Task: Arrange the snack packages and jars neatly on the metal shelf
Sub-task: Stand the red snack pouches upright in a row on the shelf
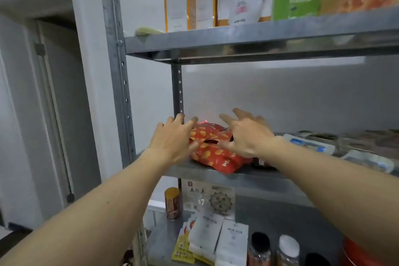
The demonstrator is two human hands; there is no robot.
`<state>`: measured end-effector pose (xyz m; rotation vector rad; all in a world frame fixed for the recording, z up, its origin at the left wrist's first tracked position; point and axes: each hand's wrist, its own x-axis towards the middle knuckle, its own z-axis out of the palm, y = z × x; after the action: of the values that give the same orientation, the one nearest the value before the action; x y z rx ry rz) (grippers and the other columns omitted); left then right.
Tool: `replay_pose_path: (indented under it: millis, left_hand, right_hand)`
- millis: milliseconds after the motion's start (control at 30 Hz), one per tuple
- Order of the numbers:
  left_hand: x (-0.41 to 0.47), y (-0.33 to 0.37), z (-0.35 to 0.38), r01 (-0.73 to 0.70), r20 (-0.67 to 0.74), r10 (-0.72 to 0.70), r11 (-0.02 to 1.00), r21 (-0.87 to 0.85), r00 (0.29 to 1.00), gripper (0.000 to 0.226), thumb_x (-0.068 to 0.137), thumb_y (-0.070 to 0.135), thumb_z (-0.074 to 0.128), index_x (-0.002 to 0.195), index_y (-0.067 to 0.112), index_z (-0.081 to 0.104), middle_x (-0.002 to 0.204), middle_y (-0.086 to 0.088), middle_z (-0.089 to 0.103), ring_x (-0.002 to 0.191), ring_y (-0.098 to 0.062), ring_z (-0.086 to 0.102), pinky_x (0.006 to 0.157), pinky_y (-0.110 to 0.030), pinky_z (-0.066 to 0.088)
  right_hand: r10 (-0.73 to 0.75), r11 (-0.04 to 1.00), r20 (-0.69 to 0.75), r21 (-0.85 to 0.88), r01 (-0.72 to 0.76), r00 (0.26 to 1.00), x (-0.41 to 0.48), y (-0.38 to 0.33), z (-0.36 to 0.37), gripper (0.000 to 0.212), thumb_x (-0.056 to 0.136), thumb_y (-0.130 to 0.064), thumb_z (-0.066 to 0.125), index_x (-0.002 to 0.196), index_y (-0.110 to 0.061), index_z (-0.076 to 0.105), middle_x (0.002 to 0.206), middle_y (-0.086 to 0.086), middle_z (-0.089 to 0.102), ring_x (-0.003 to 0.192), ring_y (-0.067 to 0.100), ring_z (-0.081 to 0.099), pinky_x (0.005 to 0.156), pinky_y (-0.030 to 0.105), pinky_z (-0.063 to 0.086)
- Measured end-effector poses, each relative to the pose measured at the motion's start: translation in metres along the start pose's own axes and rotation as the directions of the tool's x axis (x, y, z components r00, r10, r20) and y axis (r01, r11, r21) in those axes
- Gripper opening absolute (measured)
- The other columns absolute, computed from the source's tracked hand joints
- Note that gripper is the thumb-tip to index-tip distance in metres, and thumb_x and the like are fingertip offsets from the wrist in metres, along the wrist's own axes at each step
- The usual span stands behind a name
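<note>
The left hand (172, 139) and right hand (246, 136), fingers spread wide, flank the red snack bag (218, 155) on the metal shelf (259, 179), blue-white packs (311, 144) lying to its right.

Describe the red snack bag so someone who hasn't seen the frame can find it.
On the grey metal shelf, go to the middle level, left end. The red snack bag lies flat there between the left hand and right hand. Unlike the white and blue packs to its right, it is red with yellow chips printed on it.
</note>
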<state>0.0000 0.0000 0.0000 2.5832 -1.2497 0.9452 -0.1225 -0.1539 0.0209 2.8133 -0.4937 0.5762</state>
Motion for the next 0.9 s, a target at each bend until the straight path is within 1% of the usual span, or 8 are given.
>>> replay_pose_path:
  millis: [267,367,500,600,667,733,833,900]
  left_hand:
    - [0.109,-0.034,0.072,0.078,0.072,-0.083,0.995,0.063,0.994,0.062,0.091,0.054,0.045,0.145,0.028,0.029,0.143,-0.009,0.04,0.124,-0.032,0.045,0.098,-0.045,0.038]
    - [0.139,-0.042,0.094,0.131,0.169,-0.124,0.991,-0.032,0.978,0.064,0.09,0.054,0.046,0.146,0.028,0.029,0.141,-0.009,0.044,0.126,-0.031,0.045,0.101,-0.046,0.039]
    - [0.168,-0.055,0.129,0.319,0.431,-0.19,0.914,-0.251,0.882,0.074,0.085,0.063,0.051,0.147,0.028,0.03,0.146,-0.008,0.044,0.13,-0.031,0.045,0.106,-0.044,0.039]
    - [0.181,-0.054,0.141,0.425,0.617,-0.099,0.808,-0.407,0.78,0.078,0.08,0.057,0.065,0.146,0.029,0.032,0.147,-0.004,0.041,0.131,-0.03,0.042,0.104,-0.039,0.039]
    - [0.188,-0.057,0.147,0.48,0.698,-0.031,0.748,-0.458,0.715,0.081,0.078,0.044,0.075,0.145,0.03,0.031,0.146,0.0,0.04,0.131,-0.03,0.041,0.105,-0.044,0.041]
    - [0.194,-0.063,0.153,0.509,0.724,-0.02,0.724,-0.465,0.69,0.09,0.072,0.037,0.081,0.145,0.03,0.029,0.142,0.003,0.041,0.131,-0.03,0.041,0.105,-0.048,0.042]
    - [0.199,-0.071,0.164,0.548,0.735,-0.01,0.673,-0.497,0.678,0.09,0.066,0.033,0.087,0.139,0.03,0.034,0.127,0.008,0.045,0.127,-0.027,0.044,0.103,-0.041,0.043]
    - [0.202,-0.075,0.172,0.538,0.729,0.018,0.662,-0.522,0.684,0.092,0.058,0.036,0.091,0.135,0.028,0.04,0.128,0.01,0.051,0.125,-0.025,0.048,0.104,-0.043,0.043]
  right_hand:
    - [-0.008,1.0,0.018,-0.027,0.009,1.0,0.121,0.043,0.053,0.08,0.087,-0.068,0.044,0.152,-0.03,0.017,0.156,0.011,0.024,0.139,0.033,0.032,0.108,0.049,0.031]
    - [0.021,0.998,0.096,0.054,-0.026,0.995,0.156,0.049,0.07,0.08,0.085,-0.069,0.047,0.15,-0.03,0.022,0.15,0.009,0.037,0.132,0.031,0.041,0.103,0.045,0.037]
    - [0.115,0.943,0.29,0.267,-0.196,0.95,0.196,0.053,0.095,0.085,0.083,-0.068,0.053,0.151,-0.025,0.024,0.151,0.008,0.037,0.133,0.03,0.041,0.104,0.04,0.039]
    - [0.155,0.906,0.4,0.306,-0.291,0.903,0.216,0.054,0.112,0.088,0.082,-0.066,0.056,0.149,-0.017,0.028,0.15,0.01,0.038,0.131,0.03,0.043,0.103,0.037,0.041]
    - [0.178,0.887,0.455,0.31,-0.343,0.873,0.227,0.054,0.123,0.089,0.081,-0.066,0.059,0.147,-0.012,0.032,0.148,0.011,0.041,0.129,0.03,0.045,0.1,0.035,0.042]
    - [0.187,0.865,0.493,0.326,-0.38,0.85,0.236,0.053,0.132,0.09,0.079,-0.065,0.062,0.144,-0.009,0.037,0.145,0.011,0.045,0.127,0.03,0.048,0.096,0.033,0.043]
    - [0.21,0.824,0.493,0.376,-0.424,0.844,0.243,0.052,0.139,0.085,0.077,-0.06,0.068,0.138,-0.007,0.044,0.137,0.012,0.052,0.121,0.029,0.053,0.092,0.033,0.046]
    - [0.23,0.796,0.476,0.41,-0.445,0.849,0.245,0.051,0.14,0.082,0.076,-0.054,0.073,0.136,-0.005,0.045,0.135,0.012,0.053,0.119,0.03,0.053,0.093,0.034,0.046]
